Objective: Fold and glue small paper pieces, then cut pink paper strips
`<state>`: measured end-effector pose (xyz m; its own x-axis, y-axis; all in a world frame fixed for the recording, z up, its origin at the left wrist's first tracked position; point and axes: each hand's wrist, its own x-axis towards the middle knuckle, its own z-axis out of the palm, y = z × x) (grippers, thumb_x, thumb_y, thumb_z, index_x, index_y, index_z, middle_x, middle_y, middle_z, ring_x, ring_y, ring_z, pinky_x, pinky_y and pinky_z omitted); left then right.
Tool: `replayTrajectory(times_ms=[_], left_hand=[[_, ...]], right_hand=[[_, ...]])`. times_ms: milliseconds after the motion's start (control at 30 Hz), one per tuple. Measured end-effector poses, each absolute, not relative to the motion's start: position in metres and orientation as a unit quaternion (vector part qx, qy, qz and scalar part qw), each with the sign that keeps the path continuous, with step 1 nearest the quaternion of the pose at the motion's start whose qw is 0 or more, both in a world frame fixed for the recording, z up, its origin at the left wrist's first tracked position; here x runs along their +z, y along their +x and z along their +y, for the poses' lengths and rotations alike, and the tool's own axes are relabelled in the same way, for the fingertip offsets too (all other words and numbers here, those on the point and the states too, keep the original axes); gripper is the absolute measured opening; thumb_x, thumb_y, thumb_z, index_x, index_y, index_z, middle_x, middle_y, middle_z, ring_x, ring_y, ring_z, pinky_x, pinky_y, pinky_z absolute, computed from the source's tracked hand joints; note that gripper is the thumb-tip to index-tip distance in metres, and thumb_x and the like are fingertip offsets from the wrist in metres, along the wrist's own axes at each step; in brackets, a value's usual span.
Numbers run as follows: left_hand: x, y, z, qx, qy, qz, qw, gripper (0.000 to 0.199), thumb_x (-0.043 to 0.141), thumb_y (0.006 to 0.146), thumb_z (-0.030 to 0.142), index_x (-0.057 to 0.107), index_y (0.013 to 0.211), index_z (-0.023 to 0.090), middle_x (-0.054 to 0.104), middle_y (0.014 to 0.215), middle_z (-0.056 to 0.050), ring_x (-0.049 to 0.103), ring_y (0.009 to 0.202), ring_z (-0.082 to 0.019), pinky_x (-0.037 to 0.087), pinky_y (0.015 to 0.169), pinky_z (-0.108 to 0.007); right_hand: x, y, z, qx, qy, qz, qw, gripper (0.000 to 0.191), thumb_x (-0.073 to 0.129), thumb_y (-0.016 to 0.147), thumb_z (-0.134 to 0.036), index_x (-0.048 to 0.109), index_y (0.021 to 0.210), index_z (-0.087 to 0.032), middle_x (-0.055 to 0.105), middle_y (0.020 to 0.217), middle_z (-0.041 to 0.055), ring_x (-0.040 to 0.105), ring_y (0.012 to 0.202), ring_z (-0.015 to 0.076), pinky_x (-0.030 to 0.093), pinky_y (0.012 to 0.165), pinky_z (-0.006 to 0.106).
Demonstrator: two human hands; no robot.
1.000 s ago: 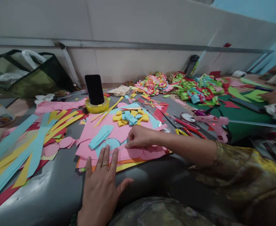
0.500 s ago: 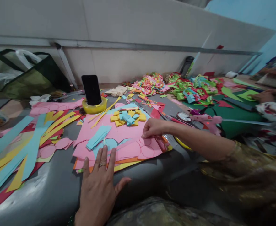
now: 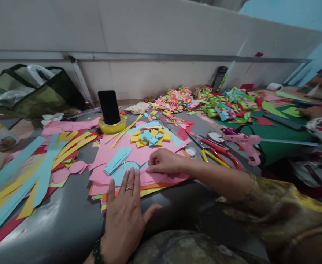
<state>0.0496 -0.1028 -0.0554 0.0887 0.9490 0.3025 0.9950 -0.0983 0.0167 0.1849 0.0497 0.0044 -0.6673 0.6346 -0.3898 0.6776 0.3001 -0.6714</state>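
My left hand [image 3: 126, 216] lies flat with its fingers spread, the fingertips resting on the near edge of a stack of pink paper [image 3: 102, 159] and a light-blue paper piece [image 3: 119, 176]. To its right, my right hand [image 3: 165, 163] is closed in a pinch low over the pink paper; whatever is between its fingertips is hidden. A small bundle of light-blue paper strips [image 3: 118, 160] lies just beyond my left fingers. Behind my right hand sits a small heap of folded yellow and blue paper pieces [image 3: 151, 137] on the stack.
A black phone [image 3: 109, 106] stands in a yellow tape roll [image 3: 113, 127]. Right of the stack lie scissors [image 3: 233, 159] and a pink glue gun [image 3: 245, 143]. Colourful paper piles [image 3: 174, 99] stretch along the back. Long strips [image 3: 44, 161] cover the left. Another person's hand [image 3: 314, 111] is far right.
My right hand has slid left along the pink paper, closer to my left hand, uncovering the scissors and a small round container. My left hand stays flat. The view has shifted slightly.
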Motion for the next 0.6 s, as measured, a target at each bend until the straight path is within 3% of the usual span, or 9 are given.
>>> replayTrajectory(times_ms=[167,333,600], left_hand=[[-0.062,0.034,-0.113,-0.118,-0.731,-0.664,0.108,0.075,0.034,0.087,0.059,0.033,0.141,0.007,0.035,0.147,-0.016,0.036,0.133,-0.032,0.011,0.108,-0.061],[-0.061,0.031,-0.117,-0.111,-0.727,-0.67,0.101,0.072,0.035,0.088,0.057,0.034,0.14,0.008,0.033,0.147,-0.015,0.035,0.133,-0.031,0.01,0.108,-0.061],[-0.058,0.031,-0.113,-0.108,-0.726,-0.674,0.084,0.071,0.036,0.088,0.057,0.035,0.14,0.01,0.032,0.148,-0.014,0.034,0.134,-0.03,0.007,0.11,-0.058]], right_hand=[[0.01,0.177,0.057,-0.425,0.412,0.802,0.078,0.022,0.064,0.074,-0.029,0.056,0.061,-0.014,0.052,0.043,-0.0048,0.05,0.037,0.0075,0.039,0.038,0.017],[0.022,0.155,0.048,-0.406,0.411,0.806,0.127,0.032,0.063,0.076,-0.04,0.056,0.058,-0.014,0.055,0.044,-0.0024,0.05,0.034,0.009,0.04,0.037,0.019],[0.021,0.161,0.057,-0.381,0.442,0.8,0.137,0.031,0.064,0.074,-0.033,0.053,0.053,-0.014,0.055,0.042,-0.002,0.051,0.035,0.0096,0.039,0.037,0.019]])
